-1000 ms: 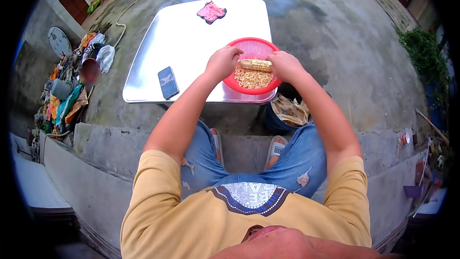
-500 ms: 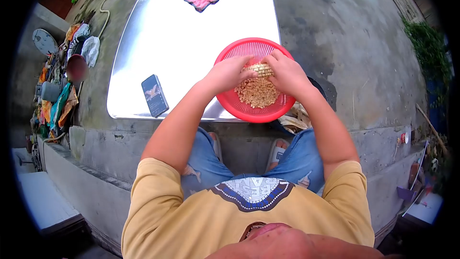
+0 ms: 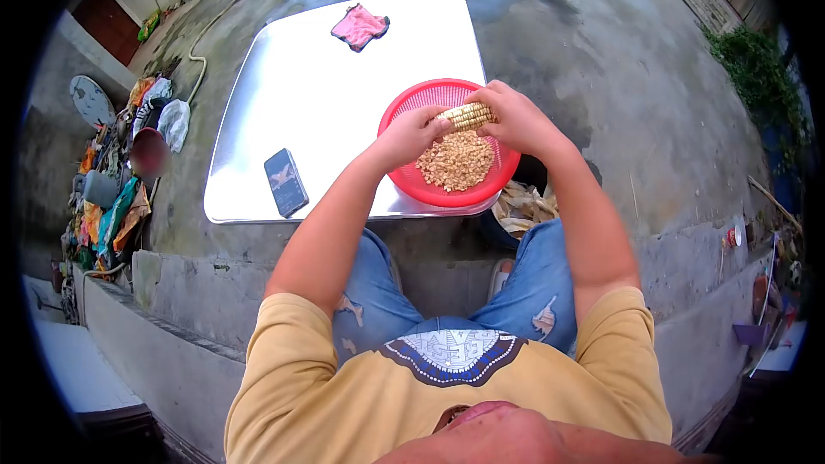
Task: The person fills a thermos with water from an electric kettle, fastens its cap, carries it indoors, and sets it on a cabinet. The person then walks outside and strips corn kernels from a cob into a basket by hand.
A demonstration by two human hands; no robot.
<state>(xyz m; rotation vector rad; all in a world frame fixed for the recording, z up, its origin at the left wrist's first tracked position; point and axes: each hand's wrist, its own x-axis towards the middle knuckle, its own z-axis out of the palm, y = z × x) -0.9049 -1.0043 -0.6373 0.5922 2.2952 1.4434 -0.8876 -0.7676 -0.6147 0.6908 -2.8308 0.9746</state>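
Note:
A corn cob (image 3: 467,117) with pale yellow kernels is held sideways over a red plastic basket (image 3: 404,110). My left hand (image 3: 414,133) grips its left end, thumb and fingers closed on it. Around the right end, my right hand (image 3: 510,118) is closed too, its fingers partly hiding the cob. Loose corn kernels (image 3: 456,161) lie heaped in the bottom of the basket, just below both hands. The basket stands on the right front corner of a shiny white table (image 3: 344,94).
On the table lie a phone (image 3: 285,183) near the front left and a pink cloth (image 3: 360,27) at the back. Beside my knee, a dark bucket (image 3: 494,230) holds dry husks (image 3: 524,206). Piled clothes and containers (image 3: 107,198) are at the far left.
The view has shifted, so the table appears lower and more of the husk bucket shows. The cob is now tilted up to the right and more of it is visible between my hands.

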